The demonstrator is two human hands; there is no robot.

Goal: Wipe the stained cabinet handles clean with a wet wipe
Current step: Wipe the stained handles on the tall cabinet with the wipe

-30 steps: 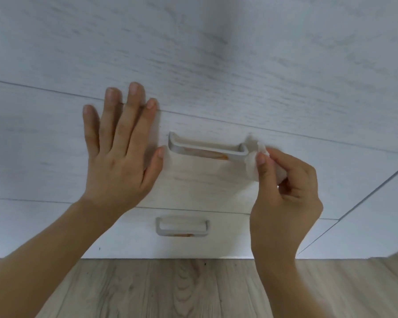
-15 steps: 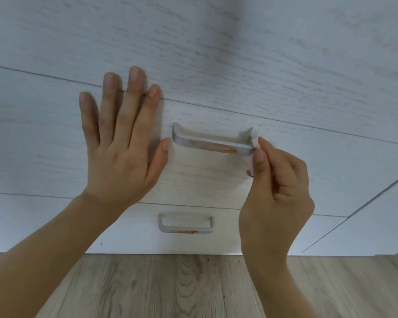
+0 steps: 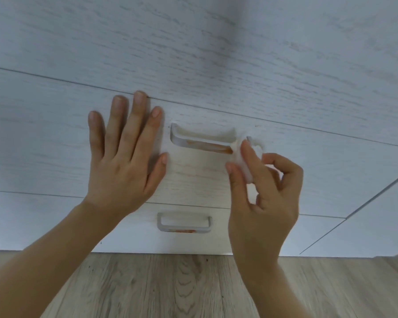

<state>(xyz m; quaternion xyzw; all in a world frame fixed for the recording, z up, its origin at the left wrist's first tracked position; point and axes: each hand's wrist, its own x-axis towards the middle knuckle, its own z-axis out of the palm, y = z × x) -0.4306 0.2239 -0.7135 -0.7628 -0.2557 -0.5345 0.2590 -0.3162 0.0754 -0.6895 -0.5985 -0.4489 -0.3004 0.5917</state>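
**Wipe pressed on the right end of the upper handle**

The left hand point(image 3: 122, 161) is laid flat on the drawer front point(image 3: 44, 145), fingers spread wide. A white wipe point(image 3: 241, 157) is pinched by the right hand point(image 3: 264, 203) against the upper handle point(image 3: 200, 143), where an orange stain is seen. The lower handle point(image 3: 184, 223) is also stained.

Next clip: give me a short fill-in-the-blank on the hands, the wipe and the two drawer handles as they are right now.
1. The wet wipe is pinched in the ____ hand.
2. The wipe touches the ____ end of the upper handle.
3. The left hand lies ____ on the drawer front, fingers spread.
4. The stain on the lower handle is ____ in colour.

Missing words: right; right; flat; orange
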